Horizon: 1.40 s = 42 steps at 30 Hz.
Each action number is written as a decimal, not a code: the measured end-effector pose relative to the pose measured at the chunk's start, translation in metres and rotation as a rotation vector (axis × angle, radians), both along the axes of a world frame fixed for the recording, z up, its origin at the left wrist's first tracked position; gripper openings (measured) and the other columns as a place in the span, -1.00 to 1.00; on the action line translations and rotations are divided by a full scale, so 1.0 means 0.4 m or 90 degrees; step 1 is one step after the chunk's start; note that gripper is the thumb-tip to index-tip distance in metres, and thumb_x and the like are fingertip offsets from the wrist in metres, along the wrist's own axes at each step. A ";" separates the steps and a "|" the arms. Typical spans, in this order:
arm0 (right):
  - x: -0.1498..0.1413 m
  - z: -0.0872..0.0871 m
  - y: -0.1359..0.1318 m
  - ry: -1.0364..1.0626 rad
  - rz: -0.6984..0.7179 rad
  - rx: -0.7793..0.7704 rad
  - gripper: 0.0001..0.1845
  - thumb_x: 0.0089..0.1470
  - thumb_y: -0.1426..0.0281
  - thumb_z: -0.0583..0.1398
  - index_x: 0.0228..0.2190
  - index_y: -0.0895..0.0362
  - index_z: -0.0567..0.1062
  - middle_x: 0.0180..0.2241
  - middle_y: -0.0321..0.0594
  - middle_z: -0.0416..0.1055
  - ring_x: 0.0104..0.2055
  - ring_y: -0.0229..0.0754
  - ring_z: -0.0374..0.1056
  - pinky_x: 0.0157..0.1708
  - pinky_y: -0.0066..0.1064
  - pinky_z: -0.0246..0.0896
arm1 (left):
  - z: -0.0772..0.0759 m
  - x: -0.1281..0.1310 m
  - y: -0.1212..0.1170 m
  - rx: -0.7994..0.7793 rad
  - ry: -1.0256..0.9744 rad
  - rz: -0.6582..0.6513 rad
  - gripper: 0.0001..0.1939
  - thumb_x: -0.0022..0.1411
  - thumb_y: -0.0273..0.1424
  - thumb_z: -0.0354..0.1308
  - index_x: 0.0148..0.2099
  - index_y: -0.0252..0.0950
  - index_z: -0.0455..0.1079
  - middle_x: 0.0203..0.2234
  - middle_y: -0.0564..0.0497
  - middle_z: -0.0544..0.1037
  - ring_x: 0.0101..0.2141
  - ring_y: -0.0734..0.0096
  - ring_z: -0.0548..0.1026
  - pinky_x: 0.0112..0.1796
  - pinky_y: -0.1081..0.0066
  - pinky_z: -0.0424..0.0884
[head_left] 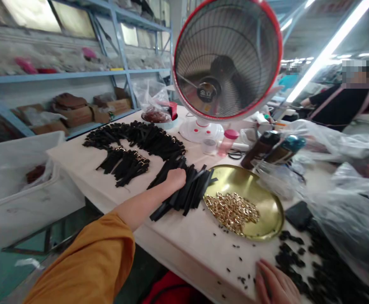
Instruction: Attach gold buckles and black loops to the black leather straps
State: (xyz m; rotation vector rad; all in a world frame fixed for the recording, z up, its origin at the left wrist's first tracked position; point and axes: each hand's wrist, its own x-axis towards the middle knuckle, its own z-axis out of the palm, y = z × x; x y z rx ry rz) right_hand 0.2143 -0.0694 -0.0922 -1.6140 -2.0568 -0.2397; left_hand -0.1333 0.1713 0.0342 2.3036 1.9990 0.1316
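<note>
My left hand (pixel 176 179), at the end of an orange sleeve, is over a pile of flat black strips (pixel 189 194) in the middle of the table. Its fingers look curled in; their tips, and anything in them, are hidden. At the lower right my right hand (pixel 276 285) lies low over the table, partly cut off by the frame. Its fingers are stretched out with nothing visible in them. Small black bits are scattered beside it. Between the hands a gold-coloured oval tray (pixel 266 211) bears a heap of small gold metal pieces (pixel 233 211).
Bundles of black straps with gold fittings (pixel 133 169) lie at the left. Behind stand a round red-rimmed fan heater (pixel 228 59), a pink-lidded jar (pixel 228 141) and dark bottles (pixel 262 147). Plastic bags (pixel 355 215) and black pieces (pixel 333 261) fill the right. A person (pixel 343 101) is at the back right.
</note>
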 end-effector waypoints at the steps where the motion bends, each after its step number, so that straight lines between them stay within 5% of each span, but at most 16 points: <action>1: -0.002 0.004 -0.004 -0.002 -0.006 -0.014 -0.65 -0.02 0.19 0.09 -0.23 0.10 0.46 -0.20 -0.09 0.45 -0.19 0.04 0.35 -0.17 -0.09 0.22 | 0.014 0.001 0.001 -0.006 -0.005 0.004 -0.80 0.08 -0.46 0.03 -0.26 -0.48 0.38 -0.32 -0.26 0.48 -0.28 0.14 0.46 -0.32 0.32 0.35; 6: -0.022 0.044 -0.019 0.110 -0.052 -0.018 -0.62 0.01 0.27 0.10 -0.12 0.15 0.38 -0.10 -0.02 0.36 -0.05 0.01 0.24 -0.06 -0.08 0.14 | 0.114 0.033 -0.057 0.031 -0.078 -0.031 -0.77 0.18 -0.37 -0.08 -0.25 -0.39 0.34 -0.38 -0.16 0.49 -0.31 0.24 0.45 -0.30 0.33 0.33; 10: -0.071 0.103 -0.021 0.394 -0.068 -0.069 -0.70 0.06 0.25 0.06 -0.22 0.13 0.42 -0.22 -0.04 0.38 -0.15 -0.05 0.28 -0.16 -0.15 0.20 | 0.165 0.144 -0.230 0.017 -0.223 -0.230 -0.78 0.19 -0.30 -0.05 -0.17 -0.30 0.28 -0.34 -0.02 0.50 -0.37 0.43 0.45 -0.32 0.45 0.33; 14: -0.126 0.198 -0.016 0.891 0.017 -0.367 -0.42 0.12 0.04 -0.17 -0.23 0.15 0.44 -0.54 -0.22 0.32 -0.60 -0.25 0.18 -0.61 -0.39 0.13 | 0.129 0.276 -0.421 -0.081 -0.323 -0.602 -0.84 0.20 -0.41 -0.06 -0.26 -0.28 0.34 -0.14 -0.01 0.47 -0.14 0.38 0.41 -0.11 0.40 0.28; 17: -0.125 0.246 -0.023 1.099 -0.005 -0.447 -0.56 0.00 0.05 0.07 -0.32 0.14 0.47 -0.65 -0.35 0.23 -0.68 -0.36 0.05 -0.69 -0.49 -0.01 | 0.079 0.326 -0.498 -0.170 -0.323 -0.657 -0.80 0.21 -0.43 -0.10 -0.22 -0.24 0.36 -0.02 0.01 0.39 -0.03 0.37 0.33 0.00 0.37 0.19; 21: -0.102 0.251 -0.047 1.121 -0.105 -0.413 -0.71 -0.12 0.19 0.24 -0.40 0.15 0.48 -0.65 -0.38 0.24 -0.68 -0.41 0.02 -0.71 -0.54 -0.11 | 0.030 0.350 -0.520 -0.263 -0.505 -0.489 -0.79 0.17 -0.48 -0.09 -0.16 -0.29 0.31 -0.07 -0.09 0.39 -0.06 0.37 0.35 -0.06 0.38 0.25; 25: -0.110 0.234 -0.057 1.119 -0.117 -0.409 -0.72 -0.09 0.20 0.22 -0.38 0.15 0.47 -0.66 -0.40 0.23 -0.65 -0.41 0.05 -0.68 -0.55 -0.07 | -0.004 0.384 -0.517 -0.533 -0.678 -0.212 -0.79 0.10 -0.31 0.05 -0.26 -0.34 0.22 -0.45 0.02 0.42 -0.45 0.48 0.42 -0.46 0.48 0.35; 30: -0.103 0.225 -0.035 1.169 -0.137 -0.404 -0.76 -0.10 0.24 0.23 -0.39 0.14 0.43 -0.69 -0.44 0.18 -0.67 -0.42 0.04 -0.69 -0.56 -0.07 | -0.003 0.414 -0.515 -0.774 -0.788 -0.049 -0.84 -0.03 -0.42 0.11 -0.39 -0.34 0.18 -0.61 0.15 0.34 -0.61 0.63 0.31 -0.58 0.60 0.25; 35: -0.050 0.217 -0.002 1.252 -0.187 -0.324 -0.76 -0.18 0.35 0.26 -0.59 0.12 0.27 -0.69 -0.46 0.16 -0.66 -0.43 0.05 -0.70 -0.59 -0.09 | 0.004 0.406 -0.504 -0.928 -0.827 0.056 -0.83 -0.03 -0.41 0.10 -0.37 -0.33 0.19 -0.63 0.14 0.38 -0.67 0.65 0.32 -0.59 0.61 0.25; 42: -0.043 0.208 0.007 1.238 -0.209 -0.341 -0.79 -0.19 0.38 0.26 -0.56 0.11 0.28 -0.68 -0.46 0.15 -0.65 -0.42 0.05 -0.69 -0.59 -0.09 | -0.030 0.408 -0.485 -1.079 -0.895 0.124 -0.81 0.12 -0.35 -0.01 -0.28 -0.38 0.27 -0.53 -0.01 0.46 -0.58 0.53 0.43 -0.57 0.57 0.29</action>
